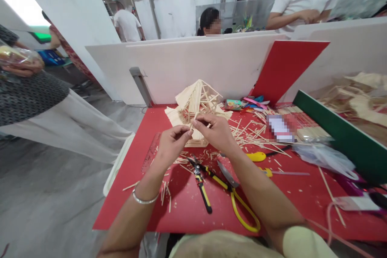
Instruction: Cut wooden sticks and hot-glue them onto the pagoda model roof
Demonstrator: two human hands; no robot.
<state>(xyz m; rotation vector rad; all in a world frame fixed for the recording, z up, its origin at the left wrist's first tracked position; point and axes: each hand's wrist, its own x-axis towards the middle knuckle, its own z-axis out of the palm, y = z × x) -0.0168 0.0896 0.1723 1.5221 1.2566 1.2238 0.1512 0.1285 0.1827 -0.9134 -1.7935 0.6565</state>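
Observation:
My left hand [173, 145] is closed in a pinch, its thumb and fingertips meeting in front of a model pavilion built of thin wooden sticks [193, 96]. Close against it, my right hand [216, 131] pinches too. A short wooden stick [193, 121] shows between the fingertips of both hands. The model has a pointed roof, partly covered with sticks and partly bare frame; my hands hide much of its lower front. Below them on the red table lie black-and-yellow pliers [203, 193] and a larger yellow-handled cutting tool [242, 209].
Loose sticks [250, 133] are heaped right of the model on the red tabletop [181, 217]. A clear ruler [151, 151] lies left. Plastic bags [323, 157] and a green board [341, 133] stand right, white partitions [196, 60] behind. A person [33, 76] stands at left; others are beyond.

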